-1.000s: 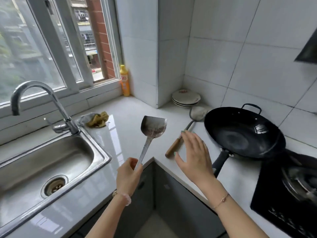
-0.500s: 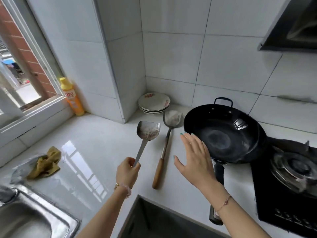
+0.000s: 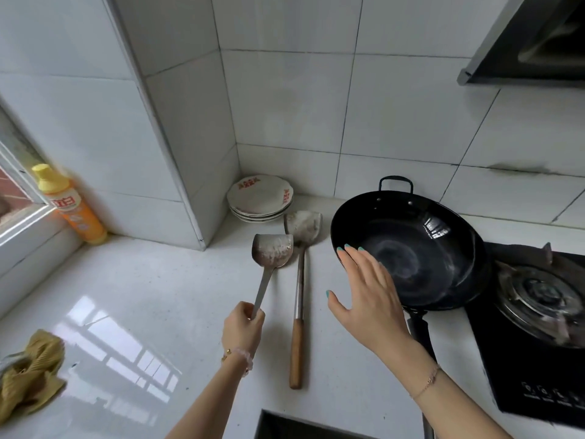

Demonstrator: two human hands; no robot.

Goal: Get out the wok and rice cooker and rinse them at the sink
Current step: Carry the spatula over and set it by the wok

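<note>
Here, from the head camera, the left hand point(image 3: 243, 324) is curled round the thin metal handle of a steel spatula point(image 3: 272, 253), thumb and fingers clamped on its lower end. The dull, speckled blade is raised above the counter point(image 3: 142, 296), tilted away from the person. The right hand point(image 3: 370, 294) is spread flat, fingers straight and apart with teal nails, holding nothing. Its fingertips point(image 3: 348, 248) lie over the near rim of the wok point(image 3: 427, 248); whether they touch it cannot be told.

The wok is black, round and deep, with a glossy inside and a small loop handle at the far rim. Its long dark handle runs toward the person under the right forearm. It sits on the counter with its right side against the black gas stove point(image 3: 538, 296).

Between the hands a second spatula point(image 3: 299, 299) lies flat on the counter, a steel blade and shaft with a wooden grip. Behind it, a stack of white plates point(image 3: 259, 198) with red markings sits in the tiled corner. A yellow-capped orange bottle point(image 3: 69, 205) stands by the window ledge, and a crumpled yellow cloth point(image 3: 31, 372) lies at the left edge. The counter is pale, speckled and shiny.
</note>
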